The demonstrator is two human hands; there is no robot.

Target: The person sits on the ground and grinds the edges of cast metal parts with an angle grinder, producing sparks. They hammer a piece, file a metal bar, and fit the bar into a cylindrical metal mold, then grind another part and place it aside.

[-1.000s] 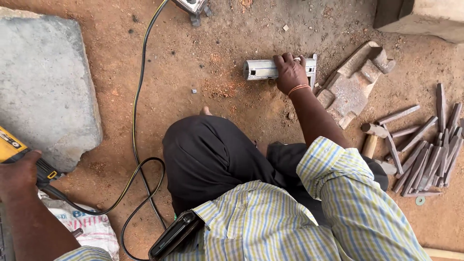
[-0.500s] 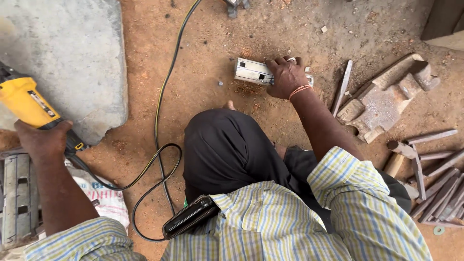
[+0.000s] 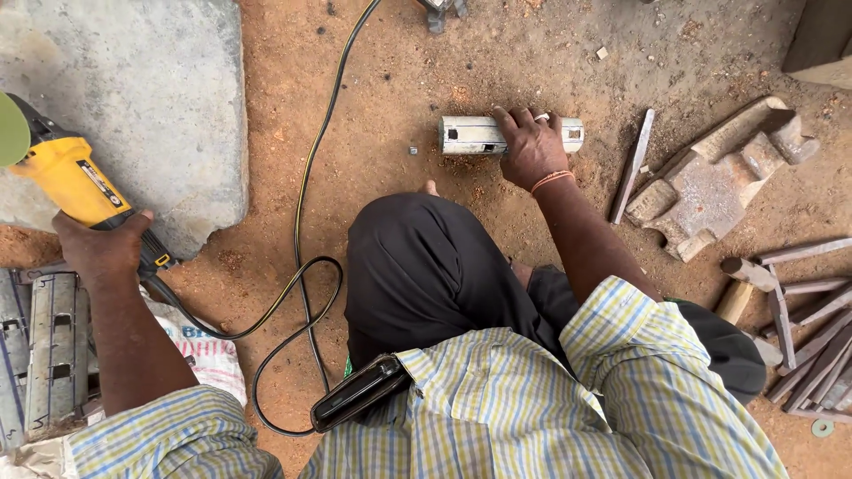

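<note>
Left hand (image 3: 102, 247) wrapped tight round yellow angle grinder (image 3: 75, 182), held up over grey stone slab (image 3: 151, 106), black cable (image 3: 302, 284) looping across dirt floor (image 3: 390, 71). Right hand (image 3: 531, 146) palm-down, fingers closed over short metal tube (image 3: 470, 136) lying flat on floor, just ahead of knee. Metal block (image 3: 719, 177) & steel offcuts (image 3: 812, 346) to the right, apart from tube. Metal sections (image 3: 35, 346) stacked at left edge.
</note>
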